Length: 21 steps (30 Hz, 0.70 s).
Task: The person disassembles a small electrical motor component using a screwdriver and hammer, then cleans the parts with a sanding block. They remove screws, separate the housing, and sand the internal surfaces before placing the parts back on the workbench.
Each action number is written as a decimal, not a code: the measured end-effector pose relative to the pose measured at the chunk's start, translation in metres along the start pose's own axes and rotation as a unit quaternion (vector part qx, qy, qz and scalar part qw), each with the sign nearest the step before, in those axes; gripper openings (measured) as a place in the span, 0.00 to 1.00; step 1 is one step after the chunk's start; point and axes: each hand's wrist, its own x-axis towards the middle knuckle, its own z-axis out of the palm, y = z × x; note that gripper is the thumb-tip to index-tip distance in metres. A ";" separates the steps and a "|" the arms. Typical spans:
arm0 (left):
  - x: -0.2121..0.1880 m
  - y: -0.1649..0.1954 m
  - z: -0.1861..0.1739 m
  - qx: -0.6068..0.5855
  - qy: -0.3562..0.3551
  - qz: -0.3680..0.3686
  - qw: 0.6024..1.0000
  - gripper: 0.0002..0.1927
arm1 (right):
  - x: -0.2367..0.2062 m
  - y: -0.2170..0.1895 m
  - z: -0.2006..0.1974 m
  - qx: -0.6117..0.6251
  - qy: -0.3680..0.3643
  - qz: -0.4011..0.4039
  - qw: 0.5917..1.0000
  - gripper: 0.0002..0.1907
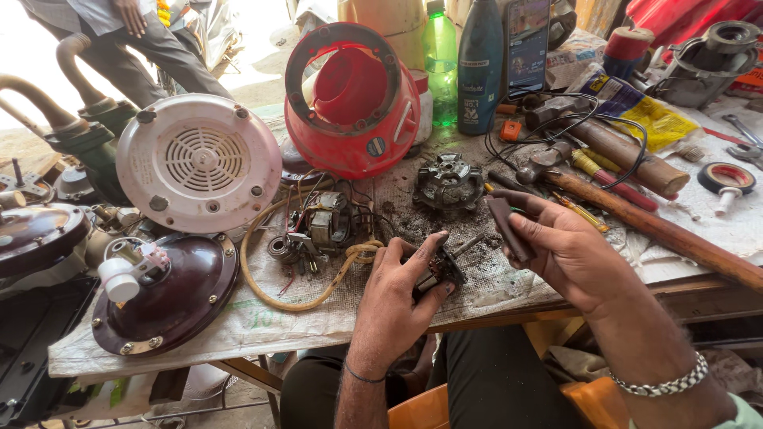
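Repair workshop, hammers (636,163), dismantled motor (322,226)

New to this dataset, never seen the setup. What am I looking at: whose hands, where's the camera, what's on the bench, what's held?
There is no machine here: a person works with bare hands, and the one camera sits on their head, looking down at a workbench. The left hand grips a small dark part with a metal pin sticking out. The right hand holds a flat dark piece. On the bench lie a red housing, a white vented cover, a dark round cover, a motor, a tan cord, a hammer and bottles. Another person stands at the top left.
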 end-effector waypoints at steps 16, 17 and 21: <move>0.001 -0.005 0.001 0.002 -0.020 -0.019 1.000 0.35 | -0.024 -0.003 -0.007 0.280 -0.314 -0.056 0.906 0.35; 0.001 -0.005 0.001 0.001 -0.017 -0.015 1.000 0.35 | -0.024 -0.002 -0.007 0.292 -0.320 -0.053 0.900 0.35; 0.002 -0.006 0.002 -0.002 -0.016 -0.014 1.000 0.35 | -0.023 -0.003 -0.004 0.323 -0.326 -0.048 0.887 0.34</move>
